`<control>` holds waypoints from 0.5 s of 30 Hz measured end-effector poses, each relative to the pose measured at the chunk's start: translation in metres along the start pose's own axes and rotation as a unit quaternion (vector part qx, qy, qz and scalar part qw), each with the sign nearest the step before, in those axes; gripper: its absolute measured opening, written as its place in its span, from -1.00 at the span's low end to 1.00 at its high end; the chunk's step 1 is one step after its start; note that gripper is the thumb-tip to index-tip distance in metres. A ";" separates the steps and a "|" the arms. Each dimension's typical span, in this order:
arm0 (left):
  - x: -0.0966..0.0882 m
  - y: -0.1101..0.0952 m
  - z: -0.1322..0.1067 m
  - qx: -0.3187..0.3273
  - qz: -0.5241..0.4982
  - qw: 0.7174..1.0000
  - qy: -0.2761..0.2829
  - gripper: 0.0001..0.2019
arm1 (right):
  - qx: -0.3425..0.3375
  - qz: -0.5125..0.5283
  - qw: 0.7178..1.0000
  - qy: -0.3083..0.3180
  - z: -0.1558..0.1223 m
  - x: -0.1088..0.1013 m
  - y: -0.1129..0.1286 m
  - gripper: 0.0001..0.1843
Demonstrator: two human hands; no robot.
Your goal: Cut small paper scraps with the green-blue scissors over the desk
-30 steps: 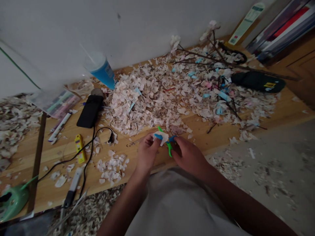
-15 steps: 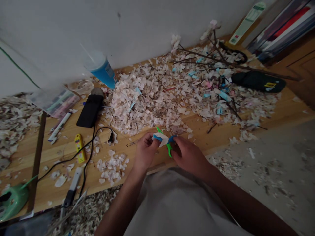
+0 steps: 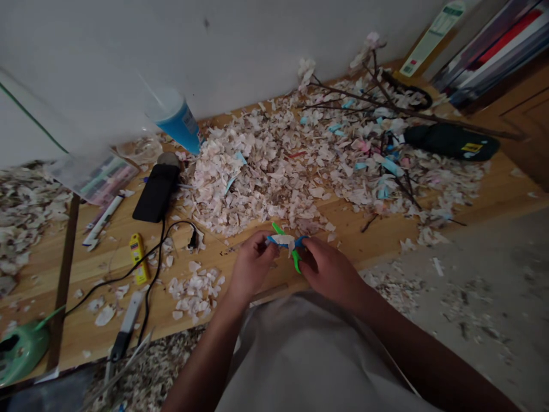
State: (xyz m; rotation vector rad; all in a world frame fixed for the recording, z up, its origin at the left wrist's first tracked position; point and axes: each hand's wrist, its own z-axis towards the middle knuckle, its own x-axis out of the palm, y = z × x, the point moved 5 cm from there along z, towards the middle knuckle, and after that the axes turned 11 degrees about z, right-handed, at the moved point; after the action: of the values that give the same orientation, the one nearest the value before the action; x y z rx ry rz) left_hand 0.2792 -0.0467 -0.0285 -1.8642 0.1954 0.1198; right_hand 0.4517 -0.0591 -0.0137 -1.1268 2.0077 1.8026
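Observation:
My right hand (image 3: 332, 269) grips a pair of small scissors (image 3: 296, 261) by the handles, one half green and the other blue. Their blades stand apart and point left, toward my other hand. My left hand (image 3: 254, 264), fingers pinched, holds a thin pale piece (image 3: 283, 240) that lies between the blades. Whether it is paper or a petal I cannot tell. Both hands are just above the front edge of the wooden table (image 3: 360, 243). A small heap of pale scraps (image 3: 197, 290) lies left of my left hand.
Behind my hands spreads a large pile of pale scraps (image 3: 257, 171). Flowering branches (image 3: 407, 111) and a dark case (image 3: 452, 143) are at right. Leftward lie a black phone (image 3: 156, 193), a cable (image 3: 160, 257), a yellow tool (image 3: 139, 258) and a blue cup (image 3: 180, 129).
The pale piece between the blades has tilted and now looks narrower, with a bit hanging down near the scissors' pivot. Both hands stay in nearly the same place.

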 end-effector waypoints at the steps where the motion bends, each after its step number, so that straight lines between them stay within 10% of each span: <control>1: 0.003 0.001 0.000 -0.013 -0.038 0.999 0.003 -0.85 | 0.000 0.002 1.000 -0.004 0.000 0.000 0.000 -0.82; 7: 0.024 0.009 -0.006 -0.101 -0.277 0.955 -0.025 -0.76 | 0.000 0.007 1.000 -0.022 -0.001 0.004 0.000 -0.78; 15: 0.018 0.013 -0.003 -0.044 -0.164 0.985 -0.036 -0.78 | 0.009 -0.003 1.000 -0.015 -0.002 0.003 -0.001 -0.79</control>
State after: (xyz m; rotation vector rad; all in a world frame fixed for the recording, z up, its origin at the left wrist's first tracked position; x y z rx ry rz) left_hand 0.2945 -0.0551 -0.0428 -1.9505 -0.1690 -0.0325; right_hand 0.4514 -0.0617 -0.0160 -1.0931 1.9974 1.7840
